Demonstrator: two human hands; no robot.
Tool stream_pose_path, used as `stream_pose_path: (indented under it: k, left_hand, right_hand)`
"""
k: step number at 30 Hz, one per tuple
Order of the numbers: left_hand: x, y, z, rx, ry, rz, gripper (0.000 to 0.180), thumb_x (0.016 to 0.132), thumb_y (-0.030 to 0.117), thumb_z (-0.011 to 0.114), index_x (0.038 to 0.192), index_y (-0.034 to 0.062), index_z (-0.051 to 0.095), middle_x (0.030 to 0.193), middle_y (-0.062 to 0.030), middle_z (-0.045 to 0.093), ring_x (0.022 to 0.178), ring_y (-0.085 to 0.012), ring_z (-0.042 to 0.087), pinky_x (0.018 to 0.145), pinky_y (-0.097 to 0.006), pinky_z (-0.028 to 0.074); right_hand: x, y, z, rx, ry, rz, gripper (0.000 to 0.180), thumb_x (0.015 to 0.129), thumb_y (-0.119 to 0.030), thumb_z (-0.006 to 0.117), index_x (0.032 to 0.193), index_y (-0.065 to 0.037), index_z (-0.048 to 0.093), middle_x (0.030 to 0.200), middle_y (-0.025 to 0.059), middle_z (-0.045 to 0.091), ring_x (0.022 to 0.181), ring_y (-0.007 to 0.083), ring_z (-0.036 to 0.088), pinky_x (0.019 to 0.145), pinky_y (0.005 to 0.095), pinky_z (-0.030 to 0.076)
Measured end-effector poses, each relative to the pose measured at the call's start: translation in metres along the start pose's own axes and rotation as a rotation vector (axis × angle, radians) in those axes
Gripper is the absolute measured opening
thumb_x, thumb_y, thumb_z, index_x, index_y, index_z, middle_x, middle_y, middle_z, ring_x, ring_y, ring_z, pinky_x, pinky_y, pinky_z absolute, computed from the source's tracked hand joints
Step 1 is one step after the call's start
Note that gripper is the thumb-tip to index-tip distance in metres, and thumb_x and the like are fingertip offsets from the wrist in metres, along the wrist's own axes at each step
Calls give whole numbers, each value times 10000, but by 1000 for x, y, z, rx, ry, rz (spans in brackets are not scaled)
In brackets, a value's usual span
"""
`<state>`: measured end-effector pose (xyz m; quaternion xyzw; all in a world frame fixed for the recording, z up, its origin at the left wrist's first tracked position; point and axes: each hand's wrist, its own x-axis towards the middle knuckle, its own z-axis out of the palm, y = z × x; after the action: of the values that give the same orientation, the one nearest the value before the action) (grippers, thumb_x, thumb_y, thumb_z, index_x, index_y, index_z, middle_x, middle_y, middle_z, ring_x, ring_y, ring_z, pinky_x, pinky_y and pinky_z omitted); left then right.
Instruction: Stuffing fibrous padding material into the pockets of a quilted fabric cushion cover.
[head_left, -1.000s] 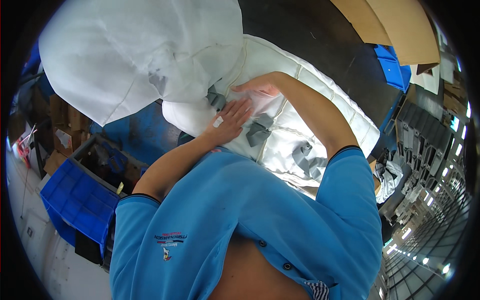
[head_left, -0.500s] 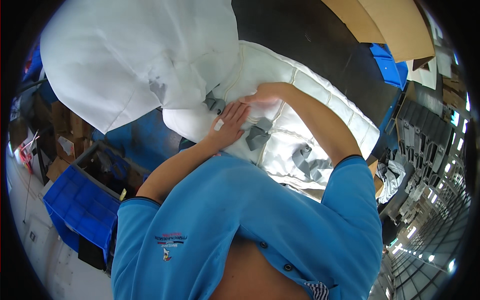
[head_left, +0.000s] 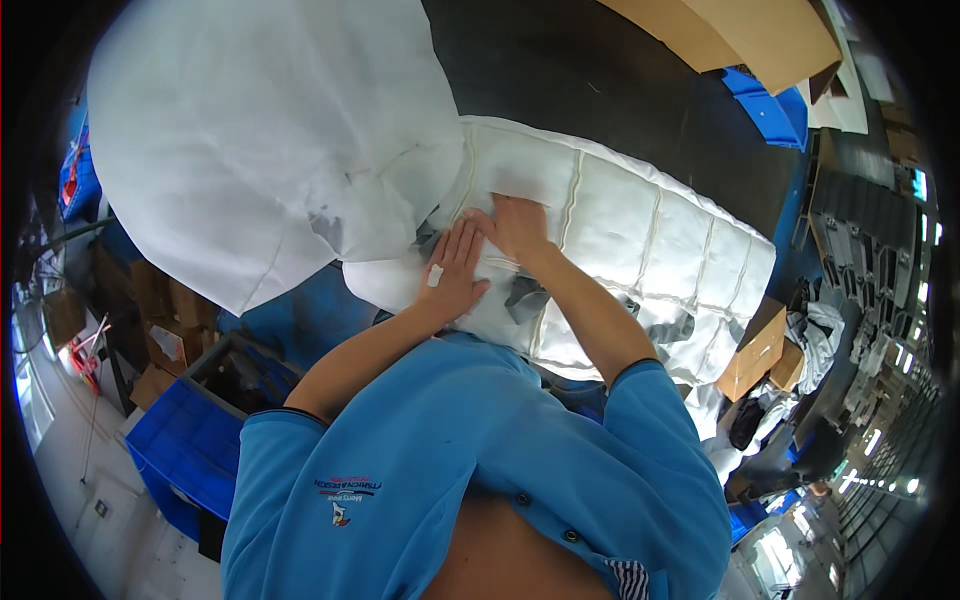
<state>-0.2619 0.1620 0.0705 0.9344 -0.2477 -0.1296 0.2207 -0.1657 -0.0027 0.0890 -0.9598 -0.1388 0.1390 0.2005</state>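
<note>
A white quilted fabric panel (head_left: 610, 220) with stitched channels lies across the dark table before me. My left hand (head_left: 453, 272) rests flat on its left part, fingers stretched out and a small white patch on it. Beside those fingertips is a grey strap (head_left: 428, 238), partly under a fold. My right hand (head_left: 518, 228) is on the panel just right of the left one, its thumb near the left fingers. Its other fingertips are hidden, seemingly slipped under the white fabric. Another grey strap (head_left: 524, 298) lies below my right wrist.
A large white fabric bulk (head_left: 270, 130) rises at the upper left. Cardboard (head_left: 740, 35) and a blue bin (head_left: 768, 108) are at the far right of the dark table (head_left: 590, 95). A blue crate (head_left: 185, 440) stands at my left, a cardboard box (head_left: 752, 350) at my right.
My right hand has turned so its fingers point away from me and go out of sight at the fabric. The left hand stays flat. The whole view has shifted slightly.
</note>
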Motion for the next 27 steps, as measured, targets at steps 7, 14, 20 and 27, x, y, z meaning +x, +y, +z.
stream_pose_path:
  k: [7,14,20,27]
  left_hand:
    - [21,-26,-12,12,189,165,810,843,263,675,1512,-47,339,1608,-264,258,1501,-408,256,1211,-534,202]
    - [30,-32,-9,12,85,118,827,865,298,665,1525,-47,307,1620,-271,222,1503,-448,222,1230,-542,176]
    - [28,-35,-7,-9,90,87,846,863,319,665,1527,-49,292,1614,-286,219,1498,-458,224,1235,-540,183]
    - [30,-33,-9,-15,74,106,870,849,318,678,1533,-41,279,1612,-296,211,1497,-461,223,1233,-540,187]
  right_hand:
    - [-38,-12,-15,-226,561,-210,448,965,-413,576,1111,-1,676,1103,269,677,1058,414,657,910,540,508]
    - [29,20,12,95,-311,138,495,953,-270,536,1365,2,565,1416,280,526,1353,371,480,1139,512,342]
    - [5,8,42,-220,361,142,485,960,-209,513,1410,-33,545,1463,214,512,1327,369,509,1121,485,394]
    - [43,20,-19,122,-423,87,510,957,-242,521,1426,-41,535,1489,219,493,1377,422,455,1137,510,373]
